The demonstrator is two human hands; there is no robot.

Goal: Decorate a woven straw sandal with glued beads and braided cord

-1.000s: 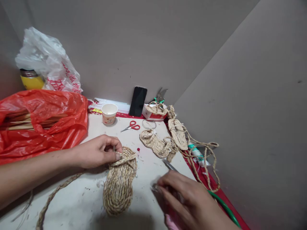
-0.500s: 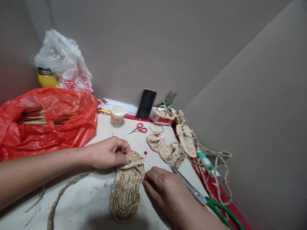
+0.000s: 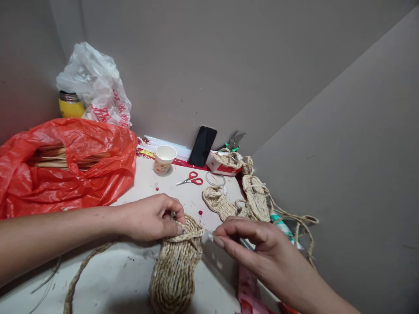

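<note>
A woven straw sandal sole (image 3: pixel 175 270) lies on the white table (image 3: pixel 118 279) in front of me. My left hand (image 3: pixel 150 222) pinches the braided strap across its toe end, fingers closed on it. My right hand (image 3: pixel 252 246) is raised just right of the toe, thumb and fingers pinched on a small clear piece (image 3: pixel 208 236) that I cannot make out. A braided straw cord (image 3: pixel 77 279) trails from the sole toward the lower left.
Finished small straw sandals (image 3: pixel 235 200) with loose cords lie at the right. Red-handled scissors (image 3: pixel 190 179), a paper cup (image 3: pixel 164 158), a phone (image 3: pixel 203 146) and green pliers (image 3: pixel 233 141) stand by the wall. A red bag of straw (image 3: pixel 65 170) fills the left.
My right hand left the large green-handled scissors, came to the sole's right edge, then lifted with a tiny clear piece pinched. The view shifted so things sit further right.
</note>
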